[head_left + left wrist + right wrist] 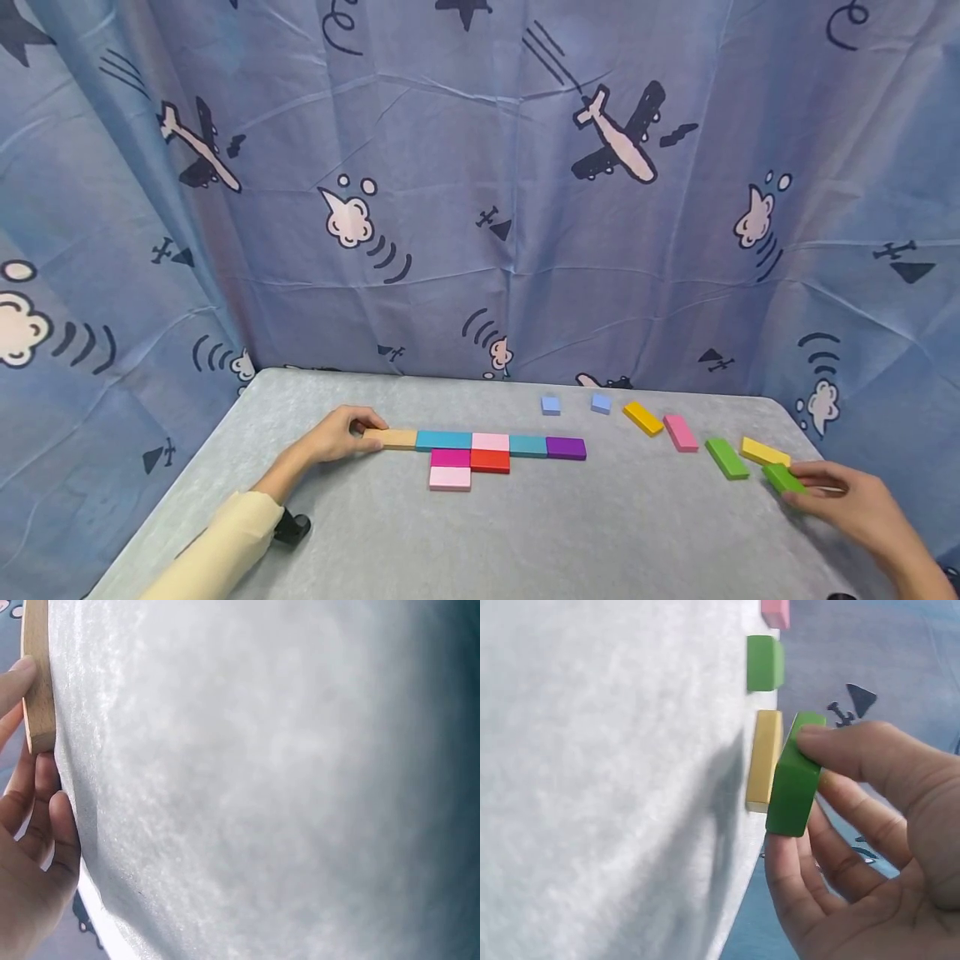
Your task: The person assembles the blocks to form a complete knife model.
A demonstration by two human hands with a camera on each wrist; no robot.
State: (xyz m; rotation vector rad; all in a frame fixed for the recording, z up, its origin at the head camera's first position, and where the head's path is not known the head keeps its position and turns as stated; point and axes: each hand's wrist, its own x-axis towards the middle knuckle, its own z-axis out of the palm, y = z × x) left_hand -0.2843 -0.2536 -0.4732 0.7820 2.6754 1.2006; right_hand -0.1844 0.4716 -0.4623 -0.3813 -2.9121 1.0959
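Eight touching blocks (444,441) are lying on the table (585,533), six loose blocks (681,433) rightward. Arms spread, the left hand (337,435) is pinching the row's tan end block (399,439), the right hand (851,502) gripping a far-right green block (782,478).

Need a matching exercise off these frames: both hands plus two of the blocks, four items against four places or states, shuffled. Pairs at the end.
Column 1
1. Left hand
2. Purple block
3. Right hand
4. Red block

Column 2
A. Holds a green block
B. Lies end to end with the magenta block
C. Grips the tan block
D. Lies end to end with a teal block

Pairs: 1-C, 2-D, 3-A, 4-B
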